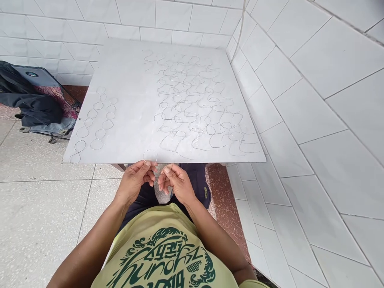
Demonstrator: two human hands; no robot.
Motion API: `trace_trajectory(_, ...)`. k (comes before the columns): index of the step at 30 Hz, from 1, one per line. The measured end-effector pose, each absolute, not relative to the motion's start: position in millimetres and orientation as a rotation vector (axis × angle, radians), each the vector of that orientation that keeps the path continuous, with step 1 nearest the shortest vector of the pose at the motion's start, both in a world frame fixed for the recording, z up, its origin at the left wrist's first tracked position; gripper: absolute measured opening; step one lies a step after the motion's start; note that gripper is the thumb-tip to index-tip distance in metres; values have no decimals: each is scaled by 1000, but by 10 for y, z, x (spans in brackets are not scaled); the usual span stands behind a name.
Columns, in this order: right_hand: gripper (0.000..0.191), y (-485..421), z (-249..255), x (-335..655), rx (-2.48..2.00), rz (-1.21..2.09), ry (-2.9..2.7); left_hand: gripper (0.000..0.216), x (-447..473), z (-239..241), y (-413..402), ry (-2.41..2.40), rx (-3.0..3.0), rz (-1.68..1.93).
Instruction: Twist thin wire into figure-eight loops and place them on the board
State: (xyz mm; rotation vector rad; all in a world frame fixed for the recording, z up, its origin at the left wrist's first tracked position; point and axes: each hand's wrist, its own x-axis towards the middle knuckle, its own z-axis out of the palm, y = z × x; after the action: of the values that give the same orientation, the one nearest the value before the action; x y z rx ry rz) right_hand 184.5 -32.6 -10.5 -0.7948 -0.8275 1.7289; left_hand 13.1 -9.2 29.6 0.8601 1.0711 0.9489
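Observation:
My left hand [135,181] and my right hand [175,182] meet just below the near edge of a white board [135,88]. Both pinch one thin bent wire piece [151,157] that loops up over the board's edge. A loose heap of several curled S-shaped wire pieces [195,106] covers the right half of the board. On the left side, several closed figure-eight wire links [94,124] lie in tidy diagonal rows. My fingers are closed on the wire.
A white tiled wall [315,100] runs along the right and behind the board. A dark bag and folded cloth [36,100] sit on the floor at the left. Speckled floor tiles [39,208] lie to my left.

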Motion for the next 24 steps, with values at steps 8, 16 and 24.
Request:
trace_trajectory(8, 34, -344, -112, 1856, -804, 1742, -837, 31, -233, 410, 112, 1469, 1475, 755)
trace_trajectory(16, 38, -345, -82, 1867, -795, 1686, -822, 43, -248, 440, 17, 1428, 1552, 892)
trace_trajectory(24, 31, -399, -35, 1662, -778, 1672, -710, 37, 63, 451, -148, 1220, 1254, 951)
